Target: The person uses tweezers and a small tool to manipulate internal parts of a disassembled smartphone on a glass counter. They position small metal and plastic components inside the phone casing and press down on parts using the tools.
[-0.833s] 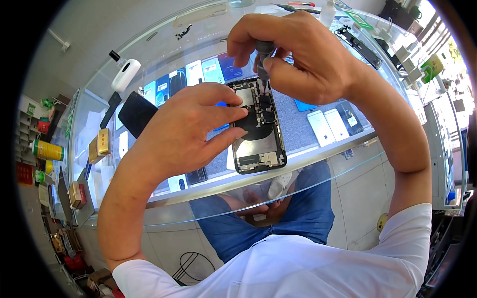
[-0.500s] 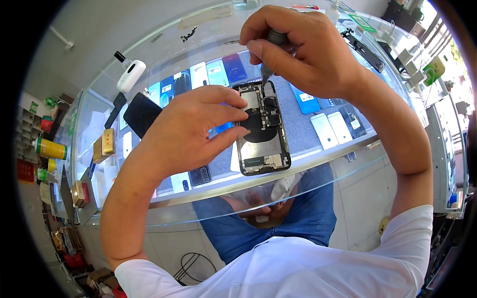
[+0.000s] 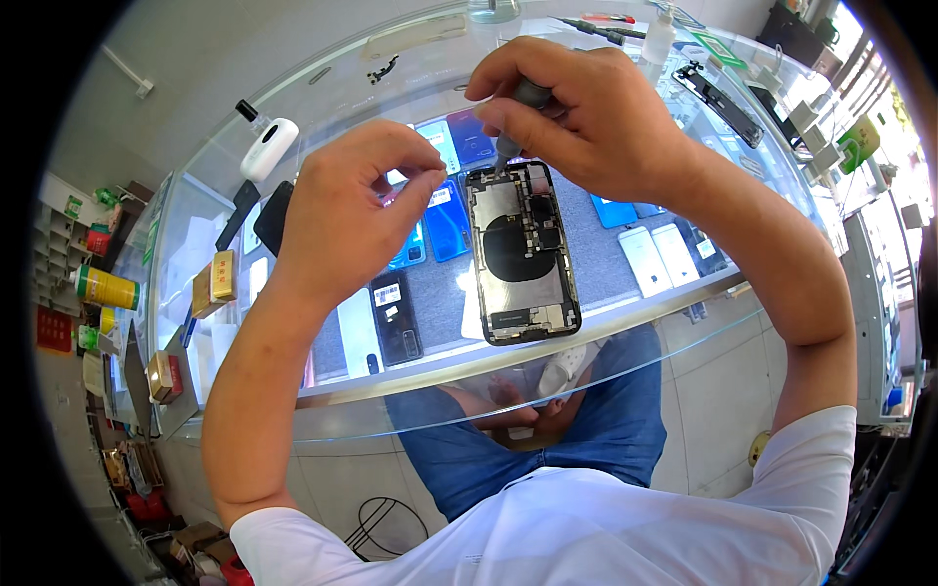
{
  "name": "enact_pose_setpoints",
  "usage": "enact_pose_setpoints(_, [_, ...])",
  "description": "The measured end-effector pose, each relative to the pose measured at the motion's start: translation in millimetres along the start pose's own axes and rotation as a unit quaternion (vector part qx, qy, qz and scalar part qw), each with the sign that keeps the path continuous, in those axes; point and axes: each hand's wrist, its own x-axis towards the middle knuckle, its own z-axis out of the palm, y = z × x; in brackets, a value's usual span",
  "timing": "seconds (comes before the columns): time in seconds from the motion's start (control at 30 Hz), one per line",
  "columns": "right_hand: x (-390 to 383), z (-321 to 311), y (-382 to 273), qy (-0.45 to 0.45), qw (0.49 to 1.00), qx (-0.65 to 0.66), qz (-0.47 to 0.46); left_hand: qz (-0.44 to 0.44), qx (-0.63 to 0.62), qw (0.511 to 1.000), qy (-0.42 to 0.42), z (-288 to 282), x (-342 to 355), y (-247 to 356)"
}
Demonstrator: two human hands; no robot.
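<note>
An opened smartphone, its inner parts and dark round coil showing, lies on the glass counter in front of me. My right hand is closed round a grey screwdriver, whose tip points down at the upper left part of the phone. Left of the phone, my left hand hangs above the glass with thumb and forefinger pinched together. Whatever may be between those fingertips is too small to make out. The left hand is apart from the phone.
Under the glass lie several phones. On the counter are a white device at far left, small boxes at left, a black bracket-like part at the back, and a detached phone screen and a clear bottle at back right.
My left hand has lifted off the phone's edge and moved up and left, its fingers now pinched. The screwdriver tip has shifted left along the phone's top.
</note>
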Motion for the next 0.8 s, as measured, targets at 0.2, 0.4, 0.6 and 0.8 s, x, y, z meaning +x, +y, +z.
enact_pose_setpoints(0.2, [1.2,0.2,-1.0,0.063,0.995,0.065,0.033,-0.016,-0.04,0.999,-0.015,7.4,-0.5,0.6])
enact_pose_setpoints(0.4, [2.3,-1.4,-9.5,0.083,0.989,0.111,0.058,-0.06,-0.061,0.996,-0.006,13.2,2.3,8.1])
enact_pose_setpoints(0.6, [1.1,0.2,-9.1,0.087,0.985,0.136,0.067,-0.027,-0.051,0.998,-0.01,17.4,5.2,8.2])
enact_pose_setpoints(0.8, [5.1,-2.9,12.9,0.122,0.969,0.179,0.116,0.036,0.044,0.998,0.008,19.2,15.8,-18.3])
